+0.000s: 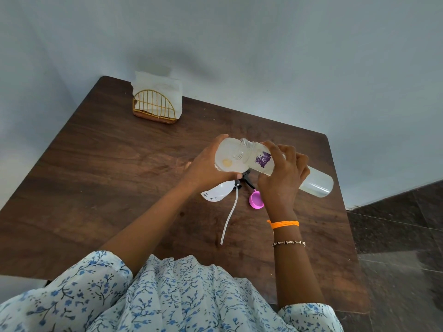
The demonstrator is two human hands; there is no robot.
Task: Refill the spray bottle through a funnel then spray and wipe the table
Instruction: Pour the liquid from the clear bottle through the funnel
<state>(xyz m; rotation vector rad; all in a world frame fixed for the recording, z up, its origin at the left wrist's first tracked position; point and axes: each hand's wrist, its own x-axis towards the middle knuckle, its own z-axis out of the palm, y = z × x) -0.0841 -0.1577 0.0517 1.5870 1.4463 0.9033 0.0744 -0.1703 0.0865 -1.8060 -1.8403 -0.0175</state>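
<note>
My left hand [206, 166] grips a translucent white funnel [229, 159] from its left side. Below the funnel shows part of the spray bottle [215, 191], white with a small print. My right hand [281, 173] holds a clear refill bottle [287, 168] with a purple label, tilted nearly flat, its open threaded mouth [244, 149] over the funnel's bowl. The black spray head [243, 179] with its long white dip tube [230, 212] lies on the table between my hands. A pink cap [256, 200] lies by my right wrist.
A gold wire napkin holder [154, 109] with white napkins stands at the far left corner of the dark wooden table [107, 176]. The table's right edge borders a dark tiled floor [395, 236]. A pale wall runs behind.
</note>
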